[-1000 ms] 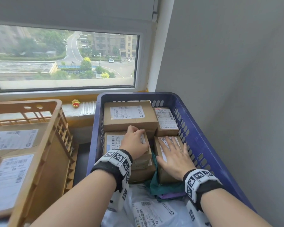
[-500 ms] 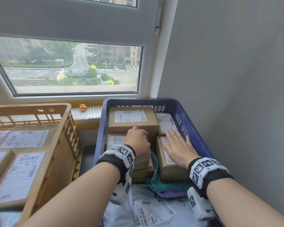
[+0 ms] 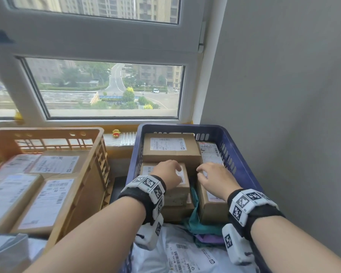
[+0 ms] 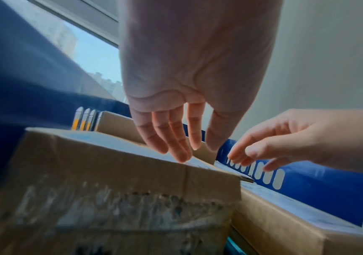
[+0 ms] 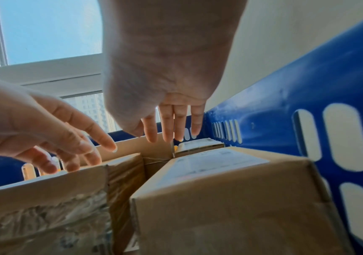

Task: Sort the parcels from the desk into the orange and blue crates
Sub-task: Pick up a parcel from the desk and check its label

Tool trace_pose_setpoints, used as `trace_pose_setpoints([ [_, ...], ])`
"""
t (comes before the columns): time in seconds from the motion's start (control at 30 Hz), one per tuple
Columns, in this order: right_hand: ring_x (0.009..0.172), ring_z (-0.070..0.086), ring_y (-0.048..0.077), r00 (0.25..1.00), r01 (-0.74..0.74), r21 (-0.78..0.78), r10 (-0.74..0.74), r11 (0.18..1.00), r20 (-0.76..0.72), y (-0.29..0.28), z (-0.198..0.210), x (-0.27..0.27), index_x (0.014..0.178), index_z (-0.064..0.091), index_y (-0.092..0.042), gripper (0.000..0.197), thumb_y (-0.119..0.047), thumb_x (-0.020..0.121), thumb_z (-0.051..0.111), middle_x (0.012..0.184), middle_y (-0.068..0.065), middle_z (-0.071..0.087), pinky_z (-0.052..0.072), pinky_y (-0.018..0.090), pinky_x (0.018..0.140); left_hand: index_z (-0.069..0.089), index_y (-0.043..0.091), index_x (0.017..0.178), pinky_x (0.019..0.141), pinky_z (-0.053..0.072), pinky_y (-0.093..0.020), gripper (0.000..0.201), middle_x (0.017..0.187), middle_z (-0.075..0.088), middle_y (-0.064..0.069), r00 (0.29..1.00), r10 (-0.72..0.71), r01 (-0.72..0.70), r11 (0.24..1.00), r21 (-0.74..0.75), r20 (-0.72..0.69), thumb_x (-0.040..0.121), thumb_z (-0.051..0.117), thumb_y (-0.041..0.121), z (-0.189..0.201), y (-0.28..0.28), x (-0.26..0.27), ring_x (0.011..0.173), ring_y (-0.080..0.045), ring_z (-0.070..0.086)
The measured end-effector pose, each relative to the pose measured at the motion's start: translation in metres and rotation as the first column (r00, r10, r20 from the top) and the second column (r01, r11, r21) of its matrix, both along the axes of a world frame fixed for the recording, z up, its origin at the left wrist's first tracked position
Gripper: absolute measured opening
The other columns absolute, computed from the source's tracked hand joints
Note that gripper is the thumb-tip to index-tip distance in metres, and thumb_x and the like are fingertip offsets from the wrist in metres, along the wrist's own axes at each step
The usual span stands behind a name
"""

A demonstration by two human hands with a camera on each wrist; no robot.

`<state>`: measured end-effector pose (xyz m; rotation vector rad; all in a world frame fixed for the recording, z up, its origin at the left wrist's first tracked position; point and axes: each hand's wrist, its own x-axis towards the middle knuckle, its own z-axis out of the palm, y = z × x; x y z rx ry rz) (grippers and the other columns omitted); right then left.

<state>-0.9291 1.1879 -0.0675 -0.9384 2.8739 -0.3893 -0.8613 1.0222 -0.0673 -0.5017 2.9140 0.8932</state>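
Hands over blue crate (image 3: 242,154), right of orange crate (image 3: 98,154). Left hand (image 3: 168,172) hovers with fingers loosely extended over the top of the left near box (image 3: 177,196); fingertips (image 4: 181,156) look at or just above its lid, holding nothing. Right hand (image 3: 215,178) likewise relaxed, fingers slack above the right near box (image 3: 211,209), gripping nothing.

Risks, judged:
- Left near box sits stacked on another carton; a brush from the leaving wrist could slide it off into the gap between the two near boxes.
- Right near box stands partly on soft green cloth (image 3: 197,223); uneven footing may let it tip left.
- Crate looks nearly full: later parcels could perch high and spill over the rim.
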Motion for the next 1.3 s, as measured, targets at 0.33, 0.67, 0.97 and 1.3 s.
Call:
trace_pose_setpoints([
  [0.33,0.097,0.061,0.020,0.998,-0.060,-0.051,0.061,0.997,0.013,-0.027,0.028,0.027,0.105,0.070,-0.021,0.030,-0.031,0.099,0.042,0.105,-0.001,0.070,0.050,0.034,0.082,0.074,0.015,0.099,0.083,0.056,-0.031,0.021,0.103,0.070,-0.002,0.999,0.046,-0.046,0.997,-0.064,0.000,0.089,0.056,0.020,0.031,-0.005,0.033,0.095,-0.020,0.065],
  [0.67,0.078,0.061,0.024,0.989,-0.145,-0.179,0.139,0.973,-0.046,-0.091,0.085,0.101,0.082,0.067,-0.010,0.037,-0.032,0.100,0.043,0.079,0.005,0.067,0.045,0.035,0.069,0.068,0.013,0.095,0.067,0.045,-0.025,0.019,0.087,0.065,-0.002,0.975,0.177,-0.190,0.978,-0.092,-0.136,0.093,0.055,0.026,0.080,-0.060,0.118,0.081,-0.017,0.060],
  [0.97,0.071,0.064,0.026,0.948,-0.302,-0.219,0.317,0.928,0.037,-0.196,0.083,0.227,0.085,0.069,-0.007,0.036,-0.030,0.099,0.046,0.082,0.012,0.070,0.051,0.037,0.066,0.071,0.009,0.089,0.075,0.051,-0.029,0.028,0.088,0.071,-0.006,0.943,0.309,-0.321,0.943,-0.089,-0.126,0.094,0.052,0.029,0.084,-0.155,0.282,0.083,-0.020,0.065],
  [1.3,0.076,0.063,0.019,0.835,-0.526,-0.240,0.549,0.816,0.034,-0.331,0.067,0.413,0.076,0.067,-0.021,0.031,-0.032,0.099,0.049,0.080,0.001,0.069,0.051,0.032,0.070,0.073,0.019,0.094,0.081,0.048,-0.026,0.019,0.101,0.070,-0.004,0.805,0.576,-0.592,0.795,-0.131,-0.142,0.087,0.056,0.024,0.069,-0.254,0.493,0.099,-0.022,0.063],
])
